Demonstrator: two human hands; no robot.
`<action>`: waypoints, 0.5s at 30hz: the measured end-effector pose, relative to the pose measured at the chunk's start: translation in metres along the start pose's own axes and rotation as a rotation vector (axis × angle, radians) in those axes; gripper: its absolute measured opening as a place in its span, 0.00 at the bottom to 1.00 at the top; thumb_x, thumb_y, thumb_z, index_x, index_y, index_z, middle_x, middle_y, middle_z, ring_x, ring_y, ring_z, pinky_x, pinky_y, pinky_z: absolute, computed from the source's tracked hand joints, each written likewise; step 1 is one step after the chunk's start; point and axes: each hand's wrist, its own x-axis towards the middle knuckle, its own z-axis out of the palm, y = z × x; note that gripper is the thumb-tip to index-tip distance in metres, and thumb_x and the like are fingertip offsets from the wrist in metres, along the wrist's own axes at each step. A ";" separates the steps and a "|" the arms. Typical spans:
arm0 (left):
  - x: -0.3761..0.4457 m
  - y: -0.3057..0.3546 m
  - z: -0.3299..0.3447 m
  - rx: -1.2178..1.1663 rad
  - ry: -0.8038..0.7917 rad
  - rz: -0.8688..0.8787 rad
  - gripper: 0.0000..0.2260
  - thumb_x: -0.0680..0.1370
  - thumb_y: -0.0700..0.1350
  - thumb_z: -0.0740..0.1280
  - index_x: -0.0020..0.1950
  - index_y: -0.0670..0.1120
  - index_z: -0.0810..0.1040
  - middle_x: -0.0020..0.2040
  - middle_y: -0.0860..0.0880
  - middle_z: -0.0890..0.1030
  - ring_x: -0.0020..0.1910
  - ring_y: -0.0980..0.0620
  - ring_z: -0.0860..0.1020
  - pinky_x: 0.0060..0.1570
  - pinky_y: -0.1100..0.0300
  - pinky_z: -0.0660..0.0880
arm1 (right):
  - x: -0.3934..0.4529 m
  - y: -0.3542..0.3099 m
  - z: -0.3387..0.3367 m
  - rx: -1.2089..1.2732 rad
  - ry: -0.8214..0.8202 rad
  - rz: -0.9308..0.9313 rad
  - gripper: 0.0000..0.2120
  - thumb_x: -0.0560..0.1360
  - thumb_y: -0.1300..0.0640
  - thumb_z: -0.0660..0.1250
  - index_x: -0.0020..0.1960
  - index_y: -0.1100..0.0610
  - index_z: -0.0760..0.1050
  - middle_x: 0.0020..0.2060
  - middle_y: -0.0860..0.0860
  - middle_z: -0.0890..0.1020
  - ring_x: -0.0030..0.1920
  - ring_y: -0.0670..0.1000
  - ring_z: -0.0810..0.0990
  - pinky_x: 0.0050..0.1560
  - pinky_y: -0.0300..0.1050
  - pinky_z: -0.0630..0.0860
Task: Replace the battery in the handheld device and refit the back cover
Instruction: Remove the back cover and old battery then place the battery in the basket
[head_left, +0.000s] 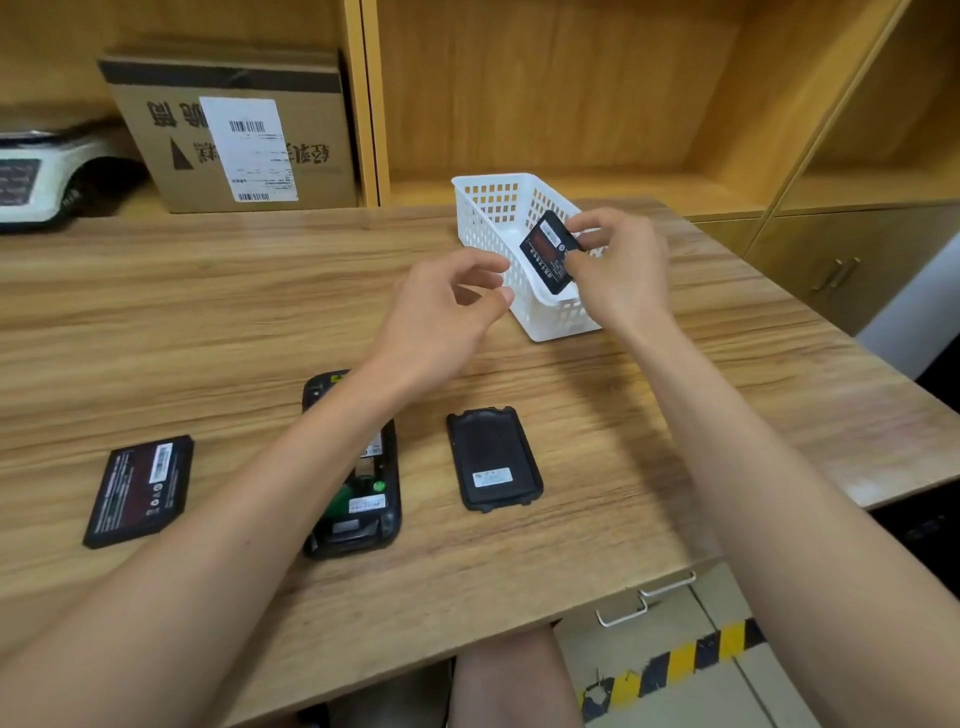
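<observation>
My right hand (621, 270) pinches a black battery (548, 250) with a red label, held tilted above the white basket (491, 208). Just left of it, my left hand (441, 312) hovers with fingers curled and apart, holding nothing. The handheld device (376, 486) lies face down on the table with its battery bay exposed; my left forearm covers part of it. Its black back cover (493, 460) rests inside-up to the right of the device. A second black battery (140, 488) lies flat at the table's left.
The wooden table (208, 291) ends at the right and near edges. Behind it stand a cardboard box (234, 130) and a scale (36, 176) on wooden shelving. Cabinet doors (831, 265) are at the right.
</observation>
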 end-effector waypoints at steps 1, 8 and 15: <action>0.001 -0.001 0.000 0.003 -0.003 -0.005 0.11 0.76 0.49 0.71 0.58 0.54 0.82 0.51 0.57 0.85 0.49 0.54 0.83 0.43 0.53 0.79 | 0.001 -0.002 0.002 -0.035 0.002 -0.018 0.16 0.71 0.64 0.65 0.54 0.50 0.81 0.46 0.48 0.85 0.45 0.47 0.81 0.46 0.43 0.77; 0.004 -0.007 -0.001 -0.005 -0.014 -0.019 0.10 0.76 0.49 0.71 0.57 0.54 0.83 0.51 0.57 0.85 0.50 0.53 0.83 0.41 0.56 0.76 | 0.014 0.001 0.021 -0.180 -0.007 -0.017 0.13 0.68 0.65 0.65 0.46 0.51 0.81 0.46 0.48 0.86 0.50 0.53 0.82 0.51 0.49 0.78; 0.003 -0.010 -0.008 0.013 -0.015 -0.022 0.09 0.77 0.49 0.71 0.57 0.55 0.83 0.51 0.58 0.85 0.50 0.54 0.83 0.45 0.52 0.80 | 0.020 0.003 0.028 -0.300 -0.094 -0.001 0.14 0.62 0.69 0.66 0.46 0.65 0.82 0.50 0.61 0.83 0.57 0.60 0.80 0.45 0.63 0.81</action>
